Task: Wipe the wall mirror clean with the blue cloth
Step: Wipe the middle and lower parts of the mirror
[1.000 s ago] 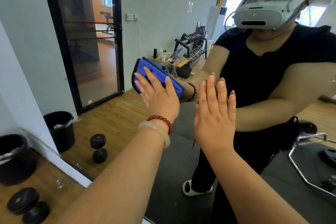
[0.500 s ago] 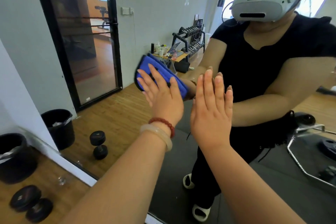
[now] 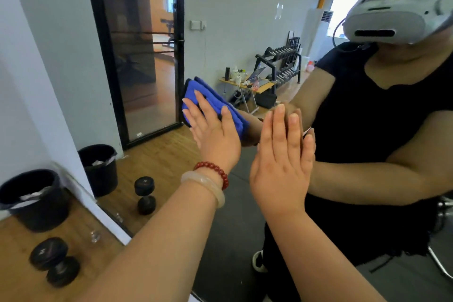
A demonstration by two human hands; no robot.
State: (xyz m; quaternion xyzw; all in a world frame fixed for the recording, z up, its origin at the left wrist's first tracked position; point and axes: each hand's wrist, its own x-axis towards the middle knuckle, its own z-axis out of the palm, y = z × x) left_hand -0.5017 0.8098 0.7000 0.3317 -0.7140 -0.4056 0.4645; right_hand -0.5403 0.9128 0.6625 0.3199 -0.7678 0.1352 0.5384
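The wall mirror [image 3: 245, 19] fills most of the view and reflects a gym room and me. A folded blue cloth [image 3: 208, 100] lies flat against the glass at mid height. My left hand [image 3: 213, 127], with a red bead bracelet and a pale bangle on the wrist, presses the cloth to the mirror with straight fingers. Just to its right, my right hand [image 3: 282, 162] rests flat on the bare glass, fingers straight and together, meeting its own reflection.
The mirror's left edge [image 3: 81, 193] runs down to the wooden floor. A black bin [image 3: 31, 198] and a black dumbbell [image 3: 54, 262] stand on the floor at lower left. The glass shows their reflections, a black-framed door and a dumbbell rack.
My left hand has slid the blue cloth a little up and to the right along the glass. My right hand stays pressed flat on the mirror. My head has shifted.
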